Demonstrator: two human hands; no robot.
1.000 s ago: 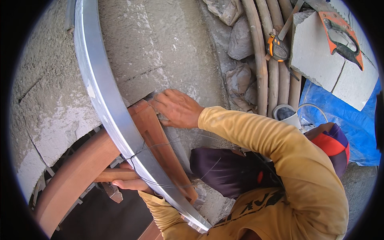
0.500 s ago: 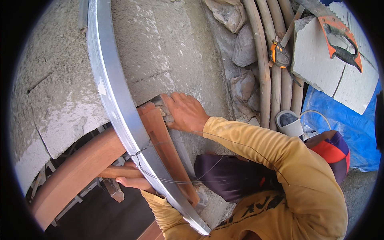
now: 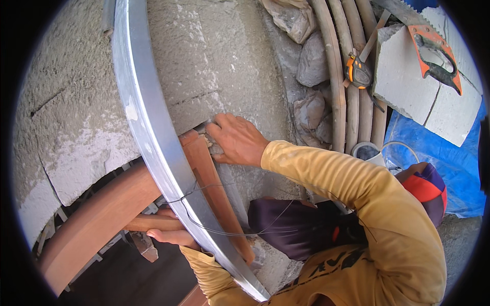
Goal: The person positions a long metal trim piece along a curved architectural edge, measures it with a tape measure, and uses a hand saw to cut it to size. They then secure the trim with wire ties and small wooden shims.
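My right hand [image 3: 240, 140], fingers curled, grips at a rough grey bit beside the top end of a reddish wooden board [image 3: 214, 188], against the edge of the concrete [image 3: 189, 61]; what it holds is partly hidden. A long, curved silver metal bar [image 3: 148, 102] crosses over the board, with thin dark wire [image 3: 240, 233] looped round it. Below the bar, my left hand [image 3: 171, 235] is closed round a short wooden batten [image 3: 153, 223] at the side of a wide curved timber [image 3: 97, 224]. The bar hides part of that hand.
At the right are bamboo poles [image 3: 337, 102], rocks [image 3: 311, 64], an orange tape measure [image 3: 357, 71], a handsaw [image 3: 436, 61] on pale blocks [image 3: 403, 71], a white bucket [image 3: 367, 153] and blue tarp [image 3: 459, 168]. A dark opening [image 3: 127, 275] lies below the timber.
The whole view has shifted somewhat right since a second ago. My right hand moves only slightly at the board's top end; my left hand keeps its grip on the batten.
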